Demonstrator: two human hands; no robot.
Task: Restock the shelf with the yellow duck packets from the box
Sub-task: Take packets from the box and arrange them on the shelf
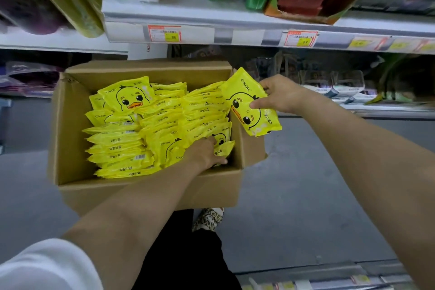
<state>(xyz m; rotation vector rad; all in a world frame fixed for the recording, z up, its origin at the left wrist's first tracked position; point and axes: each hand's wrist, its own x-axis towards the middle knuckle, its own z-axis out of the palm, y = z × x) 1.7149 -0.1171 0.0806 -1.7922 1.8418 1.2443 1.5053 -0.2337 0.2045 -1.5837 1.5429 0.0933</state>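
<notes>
Shop aisle, shelf (235,21) ahead. Box (70,125) near full of duck packets (131,146). Right hand (280,95) grip pinches one packet (244,106); left hand (203,154) grips second packet (224,148) inside. Judged early stage.

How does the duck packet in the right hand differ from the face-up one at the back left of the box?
The held packet is pinched by the right hand, raised over the box's right wall. The face-up packet lies loose on the stacked packets inside, untouched. The held packet's duck face is turned sideways. The face-up packet's duck sits nearly upright to the camera. Both are yellow with the same duck print.
</notes>
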